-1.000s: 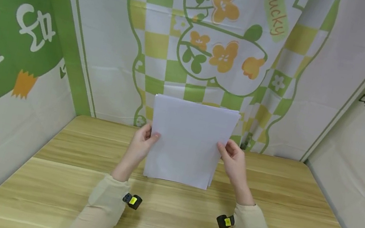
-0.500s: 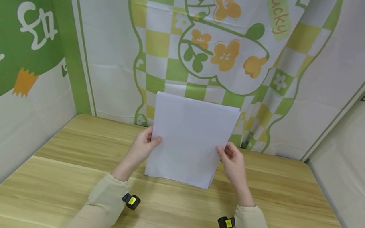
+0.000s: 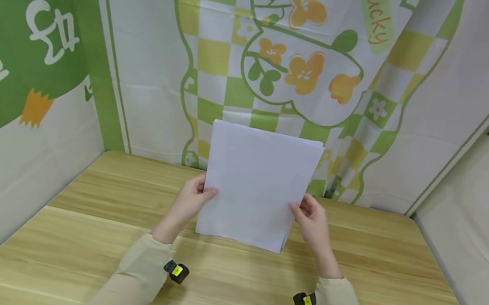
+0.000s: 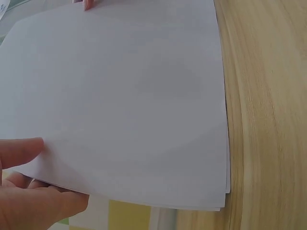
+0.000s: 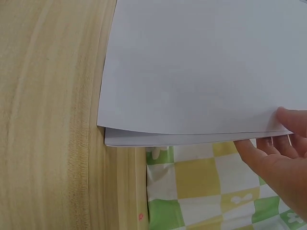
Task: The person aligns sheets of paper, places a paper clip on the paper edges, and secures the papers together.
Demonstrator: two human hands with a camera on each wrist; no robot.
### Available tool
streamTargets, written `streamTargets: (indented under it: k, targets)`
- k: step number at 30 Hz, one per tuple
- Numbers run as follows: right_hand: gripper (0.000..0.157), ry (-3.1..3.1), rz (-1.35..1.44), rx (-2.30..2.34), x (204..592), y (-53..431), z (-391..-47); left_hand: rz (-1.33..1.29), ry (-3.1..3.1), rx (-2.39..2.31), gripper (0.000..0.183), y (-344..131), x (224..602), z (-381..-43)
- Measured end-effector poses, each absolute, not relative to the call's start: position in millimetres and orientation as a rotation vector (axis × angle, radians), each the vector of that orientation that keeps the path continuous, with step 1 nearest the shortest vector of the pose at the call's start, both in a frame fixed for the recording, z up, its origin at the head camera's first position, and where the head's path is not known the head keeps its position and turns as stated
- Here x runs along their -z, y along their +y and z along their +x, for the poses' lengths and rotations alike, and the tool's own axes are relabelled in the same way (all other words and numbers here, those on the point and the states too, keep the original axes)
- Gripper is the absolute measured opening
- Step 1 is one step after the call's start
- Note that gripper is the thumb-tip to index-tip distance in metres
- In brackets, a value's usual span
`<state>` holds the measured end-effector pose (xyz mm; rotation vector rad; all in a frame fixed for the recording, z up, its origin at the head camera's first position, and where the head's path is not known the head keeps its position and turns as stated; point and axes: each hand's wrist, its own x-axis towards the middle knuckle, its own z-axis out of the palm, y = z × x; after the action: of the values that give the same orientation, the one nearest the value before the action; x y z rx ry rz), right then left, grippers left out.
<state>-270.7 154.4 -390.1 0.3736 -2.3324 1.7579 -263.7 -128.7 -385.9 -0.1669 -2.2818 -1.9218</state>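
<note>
A small stack of white paper sheets (image 3: 258, 187) stands upright over the wooden table, its blank face toward me. My left hand (image 3: 191, 195) pinches the stack's left edge, thumb in front and fingers behind. On the opposite edge, my right hand (image 3: 311, 218) grips it the same way. In the right wrist view the sheets (image 5: 192, 72) are slightly out of line, with lower ones showing past the front sheet's corner. The left wrist view shows the paper's (image 4: 124, 105) bottom edge close over the tabletop, and its layers are a little offset there too.
The wooden table (image 3: 229, 297) has its far edge against a hanging cloth (image 3: 221, 61) with green and yellow checks and flowers. Printed cloth walls (image 3: 85, 190) close in the left and right sides. Each wrist bears a small black camera (image 3: 176, 271).
The stack has shifted slightly to the right in the head view, and my hands sit a little lower along its edges. The sheets at the right edge look more closely aligned than before.
</note>
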Motion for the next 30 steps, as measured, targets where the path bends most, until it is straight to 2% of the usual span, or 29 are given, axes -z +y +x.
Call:
streamTargets:
  k: [18,30]
  targets:
    - [0.028,-2.31,0.357,-1.745,388,150,-266,0.003,-2.122,2.029,0.036,-115,386,-256]
    - [0.029,-2.292,0.378,-1.719,385,148,-265,-0.012,-2.008,2.11,0.035,-107,382,-253]
